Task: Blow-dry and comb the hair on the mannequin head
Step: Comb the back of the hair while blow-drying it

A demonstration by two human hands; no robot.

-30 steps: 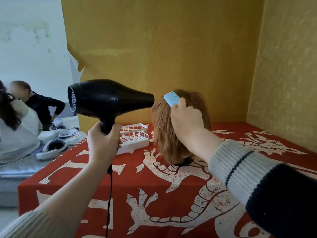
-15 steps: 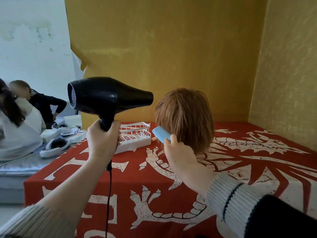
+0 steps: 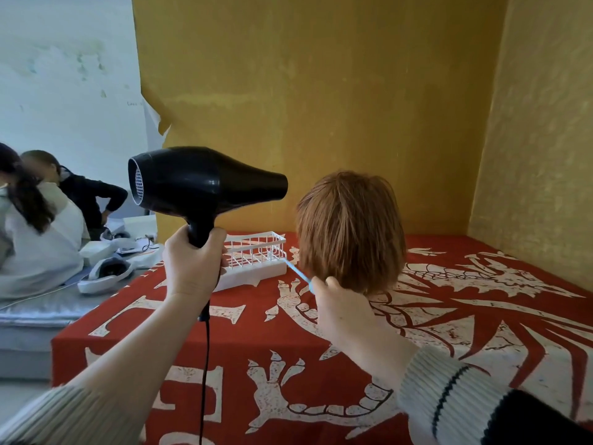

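Below my right hand's fingers point(image 3: 324, 285), the blue comb point(image 3: 298, 272) has come off the wig's point(image 3: 349, 229) bottom edge, one stroke finished; my left hand point(image 3: 192, 264) keeps gripping the hair dryer point(image 3: 205, 184), aimed at the hair.

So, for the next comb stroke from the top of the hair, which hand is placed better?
The right hand. It already pinches the blue comb beside the lower hair of the mannequin head. The left hand grips the hair dryer.

no text, label, brand or number can be read anywhere. the red cloth with white dragon print point(image 3: 353, 364) bears white block shapes like letters, none legible.
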